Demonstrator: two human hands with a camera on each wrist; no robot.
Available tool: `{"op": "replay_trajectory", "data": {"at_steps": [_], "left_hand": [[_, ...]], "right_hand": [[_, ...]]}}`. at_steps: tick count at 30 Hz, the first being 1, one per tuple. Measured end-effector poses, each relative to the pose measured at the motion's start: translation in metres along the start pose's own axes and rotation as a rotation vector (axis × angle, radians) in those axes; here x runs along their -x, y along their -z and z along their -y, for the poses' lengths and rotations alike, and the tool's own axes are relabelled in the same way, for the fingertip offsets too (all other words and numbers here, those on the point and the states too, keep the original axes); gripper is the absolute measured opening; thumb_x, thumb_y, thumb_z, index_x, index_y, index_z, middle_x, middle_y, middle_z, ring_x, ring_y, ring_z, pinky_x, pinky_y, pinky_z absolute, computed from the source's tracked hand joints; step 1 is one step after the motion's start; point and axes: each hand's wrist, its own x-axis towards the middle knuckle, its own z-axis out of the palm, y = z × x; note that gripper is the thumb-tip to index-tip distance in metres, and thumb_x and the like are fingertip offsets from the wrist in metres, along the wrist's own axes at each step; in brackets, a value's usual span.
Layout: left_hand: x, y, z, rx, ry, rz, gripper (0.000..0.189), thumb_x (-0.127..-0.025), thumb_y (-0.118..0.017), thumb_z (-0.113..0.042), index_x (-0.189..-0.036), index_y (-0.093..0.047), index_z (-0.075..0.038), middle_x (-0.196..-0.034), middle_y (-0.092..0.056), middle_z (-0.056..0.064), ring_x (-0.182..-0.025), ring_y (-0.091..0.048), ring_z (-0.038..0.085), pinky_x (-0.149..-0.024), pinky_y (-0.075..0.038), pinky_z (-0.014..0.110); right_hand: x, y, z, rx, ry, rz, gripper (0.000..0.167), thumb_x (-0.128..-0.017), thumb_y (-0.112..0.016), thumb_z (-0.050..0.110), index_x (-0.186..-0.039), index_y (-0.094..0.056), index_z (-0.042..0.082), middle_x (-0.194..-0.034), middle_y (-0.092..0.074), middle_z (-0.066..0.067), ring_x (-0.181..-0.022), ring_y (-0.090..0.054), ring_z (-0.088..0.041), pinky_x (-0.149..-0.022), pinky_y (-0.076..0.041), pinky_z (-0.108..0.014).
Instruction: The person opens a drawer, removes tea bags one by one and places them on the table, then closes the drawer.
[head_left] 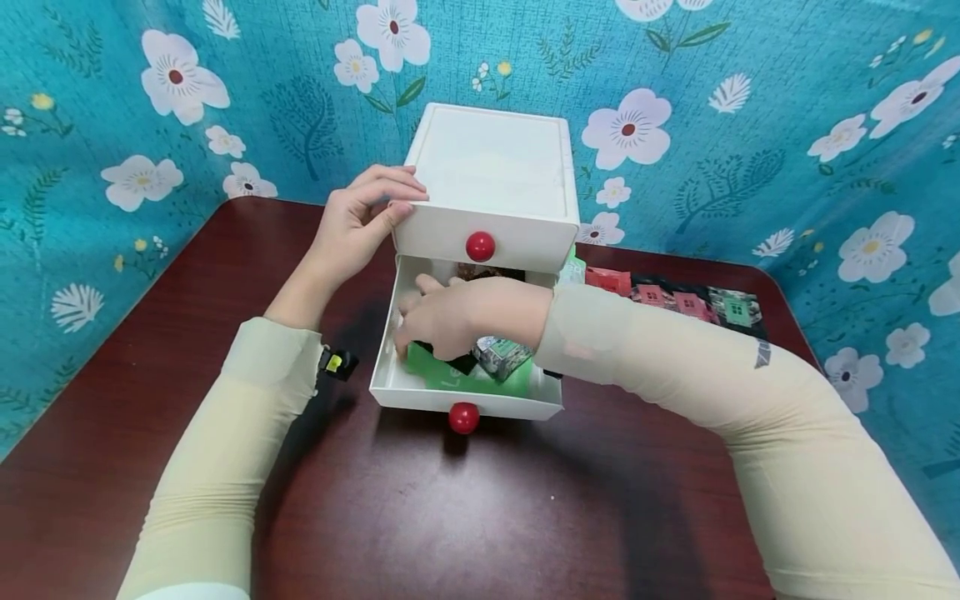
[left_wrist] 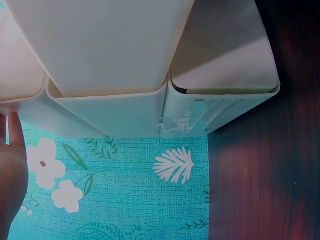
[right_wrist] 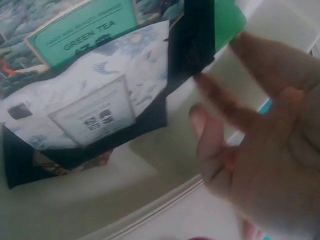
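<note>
On dark red tabletop (head_left: 465, 517), white box (head_left: 491, 162) is standing, bottom drawer (head_left: 423, 402) sticking out. Hands are working apart. Left hand (head_left: 367, 208) is resting on box's top left edge, fingers lying nearly straight. Right hand (head_left: 450, 317) is hanging inside drawer, fingers spreading and bending a little; cannot tell if touching anything. Green tea packet (right_wrist: 92, 40) is lying in drawer near right hand. More packets (head_left: 651, 295) are lying right of box.
</note>
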Motion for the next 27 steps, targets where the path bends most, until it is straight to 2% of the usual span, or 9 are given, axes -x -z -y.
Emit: {"op": "replay_trajectory", "data": {"at_steps": [3, 6, 10, 12, 14, 20, 27], "left_hand": [[0.000, 0.000, -0.001, 0.006, 0.002, 0.002, 0.018, -0.096, -0.063, -0.006, -0.109, -0.073, 0.001, -0.113, -0.067, -0.007, -0.132, -0.051, 0.015, -0.101, -0.054, 0.032], [-0.001, 0.000, -0.001, 0.018, 0.000, 0.003, 0.018, -0.096, -0.063, -0.006, -0.109, -0.073, 0.002, -0.112, -0.067, -0.009, -0.132, -0.051, 0.015, -0.101, -0.053, 0.032], [0.000, 0.000, -0.001, 0.033, -0.005, 0.004, 0.018, -0.096, -0.063, -0.006, -0.108, -0.073, 0.003, -0.111, -0.066, -0.012, -0.131, -0.051, 0.016, -0.101, -0.053, 0.030], [0.000, 0.000, -0.001, 0.040, -0.006, 0.003, 0.018, -0.096, -0.063, -0.006, -0.108, -0.072, 0.003, -0.111, -0.066, -0.013, -0.131, -0.051, 0.016, -0.101, -0.054, 0.029], [0.000, -0.001, -0.001, 0.044, -0.006, 0.002, 0.018, -0.096, -0.064, -0.006, -0.108, -0.072, 0.003, -0.111, -0.067, -0.013, -0.131, -0.051, 0.017, -0.100, -0.054, 0.029], [0.000, -0.001, -0.001, 0.049, 0.004, 0.002, 0.018, -0.096, -0.063, -0.006, -0.109, -0.072, 0.003, -0.111, -0.066, -0.014, -0.132, -0.051, 0.016, -0.098, -0.054, 0.027], [-0.001, -0.001, 0.000, 0.055, 0.004, -0.003, 0.018, -0.095, -0.064, -0.006, -0.108, -0.072, 0.004, -0.110, -0.066, -0.014, -0.132, -0.051, 0.017, -0.097, -0.055, 0.026]], "right_hand": [[0.001, -0.002, 0.003, 0.046, -0.030, -0.046, 0.027, -0.095, -0.062, 0.016, -0.115, -0.069, 0.032, -0.133, -0.049, 0.003, -0.119, -0.032, -0.024, -0.085, -0.041, -0.036], [0.002, -0.002, 0.001, 0.025, 0.011, -0.104, 0.010, -0.094, -0.065, 0.016, -0.098, -0.071, 0.023, -0.116, -0.060, 0.004, -0.114, -0.037, -0.022, -0.082, -0.042, -0.034], [0.002, 0.003, -0.007, -0.070, 0.114, -0.117, 0.009, -0.089, -0.064, 0.010, -0.083, -0.066, 0.015, -0.084, -0.064, 0.004, -0.092, -0.051, -0.018, -0.072, -0.045, -0.027], [0.002, 0.007, -0.012, -0.112, 0.144, -0.106, 0.009, -0.088, -0.063, 0.009, -0.081, -0.065, 0.013, -0.076, -0.061, 0.003, -0.079, -0.054, -0.014, -0.066, -0.044, -0.024], [0.003, 0.010, -0.016, -0.151, 0.153, -0.102, 0.009, -0.088, -0.063, 0.009, -0.080, -0.064, 0.013, -0.074, -0.058, 0.004, -0.071, -0.052, -0.012, -0.062, -0.041, -0.023], [0.006, 0.014, -0.024, -0.202, 0.167, -0.110, 0.006, -0.089, -0.065, 0.010, -0.084, -0.065, 0.012, -0.075, -0.057, 0.003, -0.071, -0.051, -0.012, -0.065, -0.042, -0.023], [0.009, 0.019, -0.029, -0.284, 0.233, -0.107, 0.007, -0.091, -0.064, 0.008, -0.084, -0.064, 0.011, -0.074, -0.055, 0.005, -0.069, -0.049, -0.010, -0.066, -0.042, -0.023]]}}
